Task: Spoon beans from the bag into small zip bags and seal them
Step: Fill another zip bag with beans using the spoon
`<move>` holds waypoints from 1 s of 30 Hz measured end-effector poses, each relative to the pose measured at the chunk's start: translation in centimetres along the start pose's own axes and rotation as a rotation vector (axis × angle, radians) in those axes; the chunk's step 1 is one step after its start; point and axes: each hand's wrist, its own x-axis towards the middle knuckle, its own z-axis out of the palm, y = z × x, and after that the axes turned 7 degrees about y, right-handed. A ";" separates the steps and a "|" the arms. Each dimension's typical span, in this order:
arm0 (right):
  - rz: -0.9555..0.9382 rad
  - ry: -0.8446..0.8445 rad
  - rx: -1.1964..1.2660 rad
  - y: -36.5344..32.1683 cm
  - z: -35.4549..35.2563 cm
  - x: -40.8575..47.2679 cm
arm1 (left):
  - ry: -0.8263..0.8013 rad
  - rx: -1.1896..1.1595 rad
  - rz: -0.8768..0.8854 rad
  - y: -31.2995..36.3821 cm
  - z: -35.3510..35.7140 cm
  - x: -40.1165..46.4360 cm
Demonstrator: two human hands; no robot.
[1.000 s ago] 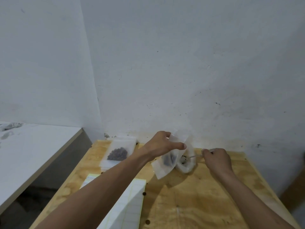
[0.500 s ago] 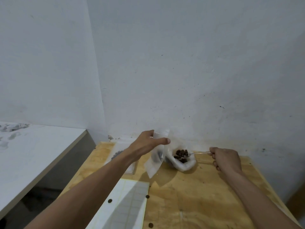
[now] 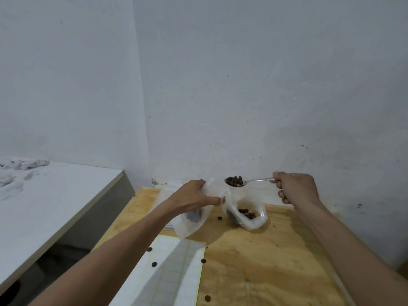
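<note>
The right hand [image 3: 295,187] is curled into a fist around the thin handle of a metal spoon [image 3: 247,181]. The spoon is held up in the air, flat and level. Its bowl is full of dark brown beans [image 3: 234,180]. The bowl sits just above the open top of the small zip bag [image 3: 194,215].

The left hand [image 3: 194,196] pinches the top edge of that small zip bag, thumb on the near side and fingers on the far side. The bag hangs down from the hand, off the table. It is cloudy white, and a dark patch shows through near its middle.

Just to the right of the small bag stands the big bean bag [image 3: 247,214]. It is clear plastic, sits on the table, and its mouth is open. Some brown beans lie inside it. The spoon is above it and does not touch it.

The table [image 3: 254,261] is light wood. A few loose beans [image 3: 219,218] are scattered on it. A white sheet with a grid of lines [image 3: 176,272] lies on the near left part of the table, with a couple of beans on it.

To the left is a white counter [image 3: 55,195]. A white wall [image 3: 242,96] stands behind everything.
</note>
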 end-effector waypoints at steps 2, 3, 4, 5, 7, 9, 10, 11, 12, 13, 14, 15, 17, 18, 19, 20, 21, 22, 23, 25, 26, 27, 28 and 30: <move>-0.043 -0.040 -0.022 0.2 1.0 -0.6 | 0.000 0.008 -0.015 -0.6 -0.1 -0.2; -0.077 -0.058 -0.037 0.3 1.5 -1.0 | 0.005 0.013 -0.024 -1.0 -0.2 -0.2; -0.120 -0.073 -0.056 0.5 1.9 -1.4 | 0.009 0.017 -0.037 -1.3 -0.3 -0.3; -0.164 -0.085 -0.074 0.6 2.3 -1.8 | 0.013 0.022 -0.048 -1.7 -0.3 -0.3; -0.236 -0.099 -0.098 0.8 2.7 -2.5 | 0.024 0.037 -0.062 -2.3 -0.6 -0.4; -0.291 -0.104 -0.115 0.8 3.0 -3.0 | 0.036 0.044 -0.072 -3.1 -0.6 -0.3; -0.316 -0.102 -0.130 0.8 3.1 -3.2 | 0.045 0.047 -0.080 -3.3 -0.7 -0.4; -0.341 -0.094 -0.147 0.9 3.2 -3.4 | 0.054 0.051 -0.086 -3.5 -0.8 -0.4; -0.365 -0.081 -0.158 0.9 3.3 -3.5 | 0.056 0.057 -0.092 -3.7 -0.8 -0.3; -0.386 -0.070 -0.161 0.9 3.4 -3.6 | 0.056 0.063 -0.096 -3.8 -0.8 -0.2; -0.402 -0.064 -0.158 1.0 3.3 -3.7 | 0.056 0.069 -0.100 -3.8 -0.8 -0.2; -0.412 -0.061 -0.155 0.9 3.3 -3.7 | 0.057 0.067 -0.101 -3.9 -0.8 -0.2; -0.421 -0.051 -0.167 0.9 3.0 -3.6 | 0.052 0.054 -0.103 -3.9 -0.8 -0.2; -0.419 -0.037 -0.173 0.8 2.9 -3.6 | 0.049 0.054 -0.101 -3.7 -0.9 -0.2; -0.413 -0.018 -0.173 0.7 2.6 -3.4 | 0.049 0.046 -0.099 -3.6 -0.9 -0.2; -0.409 0.006 -0.179 0.5 2.4 -3.2 | 0.048 0.036 -0.096 -3.6 -0.8 -0.1; -0.408 0.033 -0.200 0.3 2.0 -2.9 | 0.049 0.020 -0.092 -3.5 -0.8 0.1; -0.407 0.066 -0.231 0.1 1.6 -2.6 | 0.055 0.011 -0.085 -3.2 -0.9 0.1; -0.404 0.100 -0.257 -0.1 1.1 -2.3 | 0.068 -0.004 -0.079 -2.8 -0.9 0.0; -0.380 0.164 -0.304 0.0 0.1 -1.5 | 0.088 -0.059 -0.073 -2.5 -1.0 0.3; -0.364 0.189 -0.338 0.2 -0.3 -1.1 | 0.098 -0.089 -0.074 -2.2 -1.0 0.2; -0.347 0.205 -0.374 0.7 -0.6 -0.8 | 0.118 -0.114 -0.065 -1.9 -1.0 0.3; -0.330 0.212 -0.402 1.3 -0.9 -0.6 | 0.118 -0.145 -0.060 -1.8 -1.0 0.4; -0.285 0.191 -0.420 2.8 -1.0 -0.7 | 0.109 -0.221 -0.046 -1.5 -0.8 0.7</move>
